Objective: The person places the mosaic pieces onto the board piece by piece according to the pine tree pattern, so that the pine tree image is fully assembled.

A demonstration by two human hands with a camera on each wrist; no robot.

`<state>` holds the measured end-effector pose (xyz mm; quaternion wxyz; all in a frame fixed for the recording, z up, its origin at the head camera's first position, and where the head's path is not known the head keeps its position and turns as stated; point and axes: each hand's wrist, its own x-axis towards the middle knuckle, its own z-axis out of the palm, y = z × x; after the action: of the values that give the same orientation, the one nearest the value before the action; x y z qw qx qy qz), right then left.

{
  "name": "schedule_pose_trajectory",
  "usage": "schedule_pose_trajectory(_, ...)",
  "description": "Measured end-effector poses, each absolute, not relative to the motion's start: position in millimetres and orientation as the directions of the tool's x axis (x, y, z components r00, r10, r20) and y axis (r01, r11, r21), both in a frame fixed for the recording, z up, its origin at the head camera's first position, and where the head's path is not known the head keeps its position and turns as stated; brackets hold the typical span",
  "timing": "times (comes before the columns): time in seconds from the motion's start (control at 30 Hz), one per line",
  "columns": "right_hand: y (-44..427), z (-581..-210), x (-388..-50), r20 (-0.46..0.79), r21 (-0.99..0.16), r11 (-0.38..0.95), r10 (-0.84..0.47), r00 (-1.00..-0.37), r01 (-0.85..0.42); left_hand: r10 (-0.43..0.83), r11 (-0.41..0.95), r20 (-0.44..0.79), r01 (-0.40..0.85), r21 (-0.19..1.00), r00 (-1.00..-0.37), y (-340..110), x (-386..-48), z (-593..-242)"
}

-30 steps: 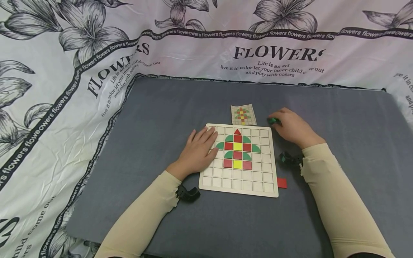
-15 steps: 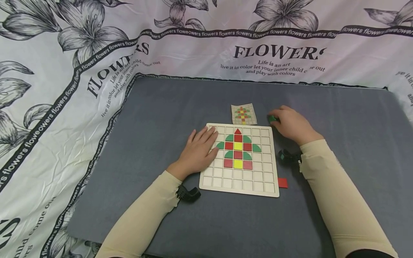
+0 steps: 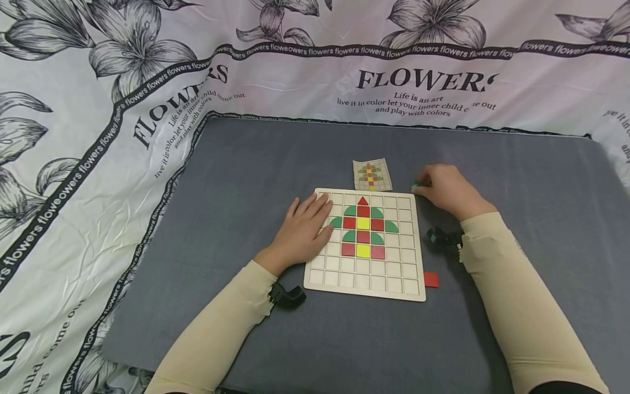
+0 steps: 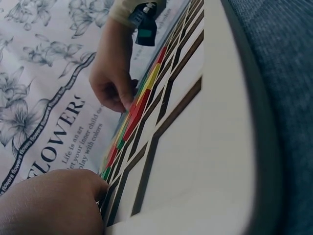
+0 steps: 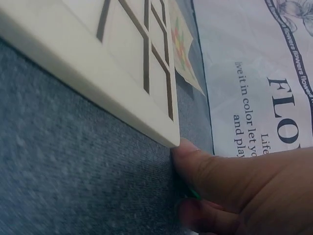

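Note:
In the head view my left hand (image 3: pixel 302 232) rests with its fingers spread on the left side of a pale grid board (image 3: pixel 364 280). Red, yellow and green tiles sit in the board's cells as a tree shape, topped by a red triangle (image 3: pixel 362 201). Just off the board's far right corner, my right hand (image 3: pixel 450 189) pinches a green tile (image 3: pixel 415 186), mostly hidden by the fingers. A sliver of green (image 5: pixel 194 193) shows between thumb and finger in the right wrist view, where the thumb is right by the board's corner.
A small pattern card (image 3: pixel 372 175) with a similar tree lies beyond the board's far edge. A red tile (image 3: pixel 431 279) lies against the board's right edge, near the front. Grey cloth (image 3: pixel 266 158) covers the table, and a flower-print sheet (image 3: pixel 305 82) hangs behind it.
My right hand's fingers have shifted slightly around the green tile, and less of it shows now. My left hand and the tiles on the board stay as they were.

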<state>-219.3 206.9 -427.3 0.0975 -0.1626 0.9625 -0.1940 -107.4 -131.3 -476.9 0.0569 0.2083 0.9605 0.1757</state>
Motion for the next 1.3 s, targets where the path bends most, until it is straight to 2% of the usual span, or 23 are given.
schedule_pose_trajectory(0.23, 210, -423, -209, -0.056, -0.452, 0.833, -0.384, -0.922, -0.319, 0.422, 0.85, -0.038, 0.381, 0.363, -0.906, -130, -108, -476)
schedule_pose_trajectory(0.53, 191, -408, -187, -0.016, -0.439, 0.816, -0.426, -0.905, -0.376, 0.427, 0.848, -0.046, 0.382, 0.367, -0.903, -129, -108, -476)
schedule_pose_trajectory(0.67, 168, -401, -173, -0.02, -0.467, 0.766, -0.509, -0.86, -0.442, 0.428, 0.848, -0.04, 0.385, 0.364, -0.903, -130, -107, -477)
schedule_pose_trajectory(0.9, 134, -391, -151, -0.007, -0.53, 0.635, -0.667, -0.745, -0.563, 0.427, 0.847, -0.033, 0.387, 0.364, -0.904, -130, -107, -477)
schedule_pose_trajectory(1.3, 99, -400, -134, -0.013, -0.559, 0.563, -0.74, -0.672, -0.609, 0.432, 0.845, -0.034, 0.392, 0.364, -0.901, -133, -107, -476)
